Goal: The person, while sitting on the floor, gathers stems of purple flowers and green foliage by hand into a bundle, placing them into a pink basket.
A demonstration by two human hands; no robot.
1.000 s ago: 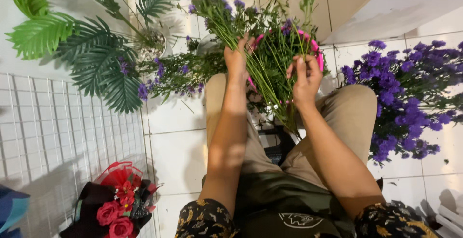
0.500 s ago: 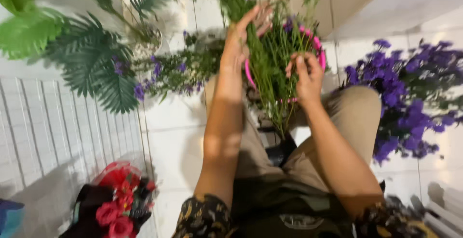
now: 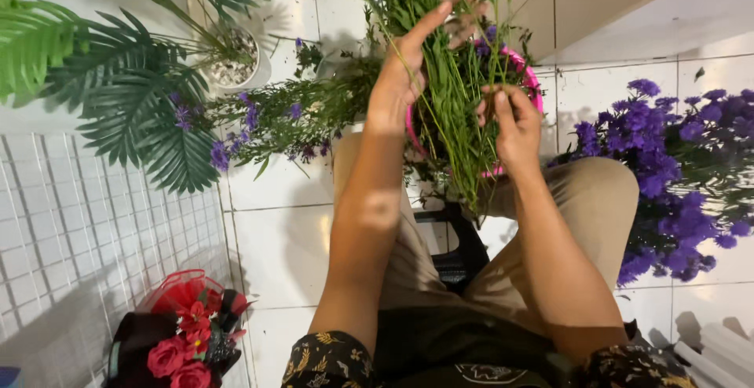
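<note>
- Far left edge, upper part of the frame: I see broad green palm-like fronds (image 3: 118, 97) spreading over the white tiled floor (image 3: 275, 239); a small white round pot filled with pale gravel (image 3: 236, 62) stands just right of them.
- Lower left: a bouquet of red roses in red mesh and dark wrapping (image 3: 188, 341) lies on a floor of small white square tiles (image 3: 71, 231), well apart from my hands.
- Left of centre: a loose spray of thin green stems with small purple blooms (image 3: 275, 117) lies on the floor, just beside my left forearm.
- Centre, upper part: my left hand (image 3: 404, 74) is raised, fingers closed around the bunch of long thin green stems (image 3: 452, 97), with the index finger stretched up along them.
- The bunch stands upright in the upper centre, over a round pink plastic basin (image 3: 530, 89); its cut ends hang down between my knees.
- Just right of the stems: my right hand (image 3: 514, 125), fingertips pinched narrow on a few stems at the bunch's right edge.
- Below, centre: tan trousers (image 3: 597, 199) and a dark low stool (image 3: 452, 247) between the legs.
- Right edge: a dense heap of deep purple flowers (image 3: 675, 168) sits beside my right knee, apart from the hand.
</note>
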